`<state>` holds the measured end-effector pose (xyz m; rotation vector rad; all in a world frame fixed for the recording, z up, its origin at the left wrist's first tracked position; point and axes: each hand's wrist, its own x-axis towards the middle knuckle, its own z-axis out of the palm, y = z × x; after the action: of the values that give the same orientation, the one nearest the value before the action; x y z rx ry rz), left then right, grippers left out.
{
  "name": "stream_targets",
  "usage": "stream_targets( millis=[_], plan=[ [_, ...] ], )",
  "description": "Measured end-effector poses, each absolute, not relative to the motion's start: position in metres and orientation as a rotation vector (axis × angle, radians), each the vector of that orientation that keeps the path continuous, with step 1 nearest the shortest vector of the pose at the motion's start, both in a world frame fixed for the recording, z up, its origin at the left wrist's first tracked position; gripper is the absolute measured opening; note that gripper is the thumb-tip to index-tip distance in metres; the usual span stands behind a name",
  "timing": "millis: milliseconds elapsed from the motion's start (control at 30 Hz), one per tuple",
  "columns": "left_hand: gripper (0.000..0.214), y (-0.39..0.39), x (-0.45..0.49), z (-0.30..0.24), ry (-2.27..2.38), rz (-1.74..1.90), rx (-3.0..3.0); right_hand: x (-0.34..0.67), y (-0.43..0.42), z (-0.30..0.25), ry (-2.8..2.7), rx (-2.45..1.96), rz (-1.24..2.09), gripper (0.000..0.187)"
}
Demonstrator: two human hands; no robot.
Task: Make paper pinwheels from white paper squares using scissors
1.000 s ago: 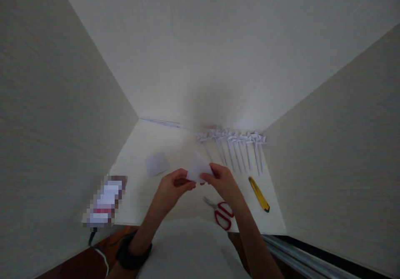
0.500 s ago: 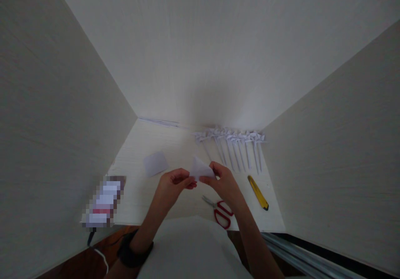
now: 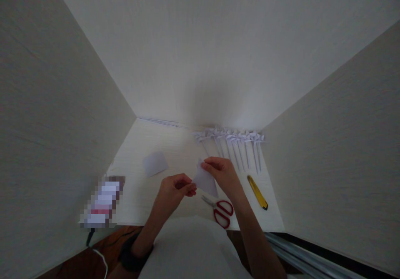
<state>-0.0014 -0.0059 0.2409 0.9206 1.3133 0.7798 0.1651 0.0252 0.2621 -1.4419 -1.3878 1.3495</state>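
Between my hands is a white folded paper triangle (image 3: 205,182), held just above the table. My left hand (image 3: 175,190) pinches its left corner between thumb and fingertips. With thumb and fingers near the upper corner, my right hand (image 3: 222,174) grips the same paper. Red-handled scissors (image 3: 222,212) lie just below the paper, blades pointing to the upper left. Left of my hands a stack of square white paper (image 3: 155,163) rests on the table; how many sheets it has I cannot tell.
Several paper pinwheels on sticks (image 3: 233,139) lie in a row along the back wall. Thin white sticks (image 3: 159,121) lie at the back left. A yellow utility knife (image 3: 258,192) is at the right, and a blurred-out device with a cable (image 3: 103,204) at the left edge. Walls enclose three sides.
The paper triangle has turned so one corner now points down to the right. My right hand has shifted from its right corner to the upper corner; my left keeps its pinch.
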Motion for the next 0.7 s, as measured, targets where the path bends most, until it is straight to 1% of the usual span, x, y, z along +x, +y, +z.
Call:
stream_targets(
  millis=[200, 300, 500, 567, 633, 700],
  plan=[
    [0.015, -0.01, -0.003, 0.24, 1.336, 0.769, 0.94, 0.161, 0.03, 0.261, -1.39, -1.421, 1.319, 0.014],
    [0.016, -0.01, -0.007, 0.238, 1.337, 0.803, 0.93, 0.163, 0.026, 0.257, -1.392, -1.434, 1.275, 0.02],
    [0.022, -0.006, -0.014, 0.232, 1.347, 0.89, 0.87, 0.176, 0.007, 0.255, -1.595, -1.345, 1.434, 0.027],
    [0.022, -0.006, -0.014, 0.231, 1.339, 0.898, 0.856, 0.178, 0.002, 0.257, -1.625, -1.353, 1.401, 0.03],
    [0.023, -0.007, -0.013, 0.231, 1.324, 0.897, 0.847, 0.177, 0.0, 0.259, -1.622, -1.416, 1.329, 0.027],
    [0.024, -0.008, -0.011, 0.232, 1.311, 0.897, 0.846, 0.173, -0.001, 0.259, -1.592, -1.513, 1.244, 0.028]
  ],
)
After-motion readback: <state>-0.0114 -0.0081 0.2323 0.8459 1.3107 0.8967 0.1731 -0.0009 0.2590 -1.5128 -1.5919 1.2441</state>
